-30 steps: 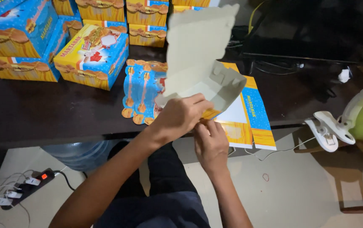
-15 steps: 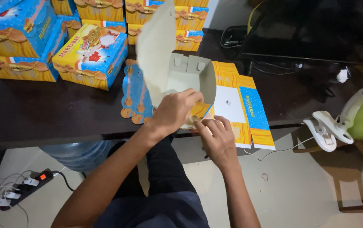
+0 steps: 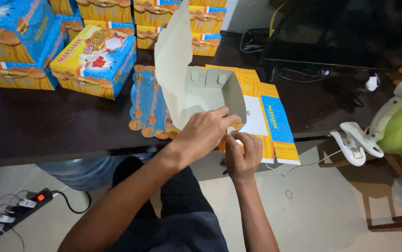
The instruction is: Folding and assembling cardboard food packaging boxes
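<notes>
At table edge, left hand (image 3: 205, 133) and right hand (image 3: 242, 151) pinching half-folded carton (image 3: 196, 88)

The box (image 3: 201, 88) in the hands was plain grey-white inside. The flat sheets (image 3: 266, 121) were orange, blue and white. The finished boxes (image 3: 93, 60) were yellow and blue with pictures. The table (image 3: 46, 130) was dark brown.

Folded blue and yellow boxes (image 3: 93, 60) are stacked on the dark counter (image 3: 46, 126). A power strip (image 3: 21, 210) lies on the floor, a water jug (image 3: 79, 170) beneath the counter.
</notes>
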